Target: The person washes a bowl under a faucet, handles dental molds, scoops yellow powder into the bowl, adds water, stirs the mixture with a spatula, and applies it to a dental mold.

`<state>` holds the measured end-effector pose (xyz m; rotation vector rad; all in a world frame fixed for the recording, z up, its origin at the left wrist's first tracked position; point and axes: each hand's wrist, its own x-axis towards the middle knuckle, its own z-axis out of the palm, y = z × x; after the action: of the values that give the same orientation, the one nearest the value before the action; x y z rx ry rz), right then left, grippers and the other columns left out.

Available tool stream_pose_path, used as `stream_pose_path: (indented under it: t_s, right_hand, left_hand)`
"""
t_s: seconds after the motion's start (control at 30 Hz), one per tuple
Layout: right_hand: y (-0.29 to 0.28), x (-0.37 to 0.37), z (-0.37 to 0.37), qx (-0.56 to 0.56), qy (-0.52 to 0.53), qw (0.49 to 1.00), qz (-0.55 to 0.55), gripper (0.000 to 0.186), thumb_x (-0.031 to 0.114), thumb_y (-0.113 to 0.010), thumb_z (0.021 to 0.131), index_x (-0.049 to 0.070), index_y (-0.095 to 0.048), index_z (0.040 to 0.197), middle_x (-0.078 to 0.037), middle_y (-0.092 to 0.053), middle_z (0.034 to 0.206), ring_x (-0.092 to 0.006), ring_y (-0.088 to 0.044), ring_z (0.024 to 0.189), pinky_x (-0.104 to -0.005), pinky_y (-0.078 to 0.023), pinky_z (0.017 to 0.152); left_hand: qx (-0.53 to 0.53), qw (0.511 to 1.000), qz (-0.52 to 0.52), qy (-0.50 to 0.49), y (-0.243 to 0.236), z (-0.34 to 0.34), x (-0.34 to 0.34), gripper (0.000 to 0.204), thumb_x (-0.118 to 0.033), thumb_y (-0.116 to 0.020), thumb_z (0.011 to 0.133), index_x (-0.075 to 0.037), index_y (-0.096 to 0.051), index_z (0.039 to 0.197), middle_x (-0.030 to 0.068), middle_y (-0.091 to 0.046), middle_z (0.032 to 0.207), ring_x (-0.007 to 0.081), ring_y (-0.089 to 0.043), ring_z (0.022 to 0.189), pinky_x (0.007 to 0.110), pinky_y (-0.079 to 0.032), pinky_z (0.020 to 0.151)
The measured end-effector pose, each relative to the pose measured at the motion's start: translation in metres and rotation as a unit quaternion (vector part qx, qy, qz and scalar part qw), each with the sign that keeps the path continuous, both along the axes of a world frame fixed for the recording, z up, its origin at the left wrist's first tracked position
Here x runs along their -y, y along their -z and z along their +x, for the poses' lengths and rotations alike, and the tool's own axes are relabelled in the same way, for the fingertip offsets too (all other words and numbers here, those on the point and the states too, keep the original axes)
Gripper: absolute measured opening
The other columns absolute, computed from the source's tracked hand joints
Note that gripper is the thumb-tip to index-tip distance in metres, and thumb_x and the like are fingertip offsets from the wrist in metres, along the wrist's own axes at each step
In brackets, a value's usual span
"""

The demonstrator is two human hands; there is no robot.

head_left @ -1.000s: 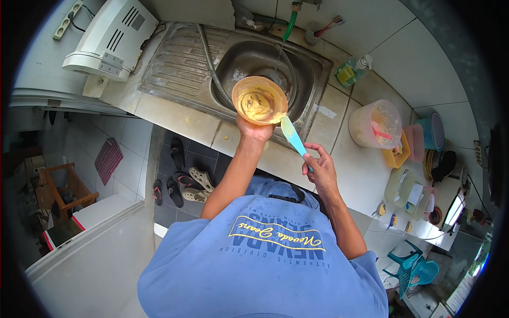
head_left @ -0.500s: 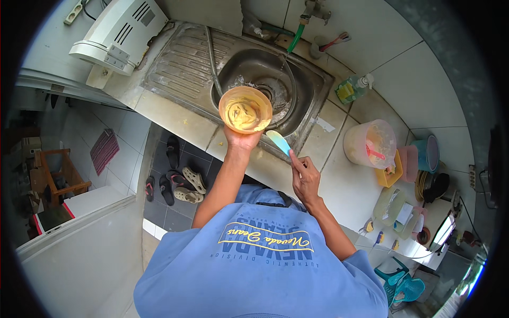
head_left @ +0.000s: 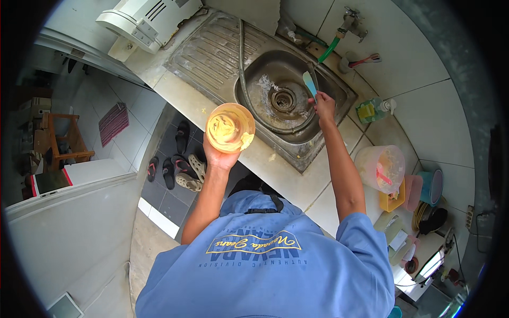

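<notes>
My left hand [head_left: 220,156] is closed round an orange plastic bowl [head_left: 250,124] with pale yellow creamy paste inside and a lump on its rim, held at the counter's front edge, left of the sink opening. My right hand [head_left: 323,106] grips a light blue spatula [head_left: 309,81], raised over the right side of the steel sink [head_left: 201,47], below the green hose [head_left: 330,48] on the tap [head_left: 351,24]. A grey hose [head_left: 242,58] loops into the basin around the drain [head_left: 282,100]; any running water is hard to make out.
A soap bottle [head_left: 371,110] stands right of the sink. Further right are a pink bucket [head_left: 389,159], a yellow container [head_left: 387,201] and several other containers. A white appliance [head_left: 132,24] sits at upper left. Several sandals [head_left: 182,141] lie on the floor below the counter's left.
My right hand has moved up and away from the bowl, carrying the spatula over the basin near the hose. My left hand with the bowl has shifted leftward and sits apart from the spatula.
</notes>
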<state>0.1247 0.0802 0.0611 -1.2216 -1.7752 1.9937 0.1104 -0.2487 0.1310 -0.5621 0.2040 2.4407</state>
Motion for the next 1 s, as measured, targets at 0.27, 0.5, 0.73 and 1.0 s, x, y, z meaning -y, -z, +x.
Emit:
stream_pose_path:
  t_s: [0.27,0.5,0.73,1.0]
  right_hand:
    - [-0.143,0.080,0.069,-0.036,-0.225,0.965,0.128,0.026,0.016,-0.060,0.092,0.000,-0.064,0.111,-0.004,-0.066,0.075,-0.0065,-0.054,0.059,-0.0218,-0.040,0.052]
    - [-0.178,0.128,0.071,-0.009,-0.415,0.771,0.483,0.021,0.010,-0.059,0.085,0.004,-0.068,0.102,-0.020,-0.065,0.079,-0.0369,-0.062,0.069,-0.0413,-0.049,0.063]
    - [-0.162,0.169,0.082,0.152,-0.457,0.861,0.162,0.022,0.014,-0.054,0.089,0.001,-0.071,0.093,-0.019,-0.062,0.066,-0.0368,-0.060,0.062,-0.0438,-0.044,0.055]
    - [-0.160,0.173,0.086,0.147,-0.441,0.809,0.360,0.024,0.020,-0.056,0.088,0.001,-0.071,0.091,-0.019,-0.064,0.070,-0.0366,-0.063,0.065,-0.0453,-0.047,0.059]
  left_hand:
    - [-0.079,0.995,0.009,-0.056,0.022,-0.007,0.001,0.044,-0.033,-0.041,0.092,-0.005,-0.056,0.121,0.0131,-0.058,0.121,0.0307,-0.055,0.113,0.050,-0.044,0.099]
    - [-0.080,0.996,-0.035,-0.023,0.017,-0.002,-0.016,0.047,-0.033,-0.034,0.090,-0.002,-0.057,0.117,0.0127,-0.059,0.118,0.0285,-0.057,0.108,0.046,-0.047,0.095]
    - [-0.047,0.996,-0.076,-0.024,0.004,0.013,-0.027,0.048,-0.037,-0.034,0.089,-0.003,-0.058,0.114,0.0115,-0.061,0.112,0.0268,-0.059,0.105,0.042,-0.049,0.092]
    - [-0.035,0.999,-0.025,-0.001,0.008,0.017,-0.024,0.052,-0.037,-0.034,0.086,-0.003,-0.057,0.119,0.0124,-0.061,0.116,0.0271,-0.058,0.107,0.044,-0.047,0.095]
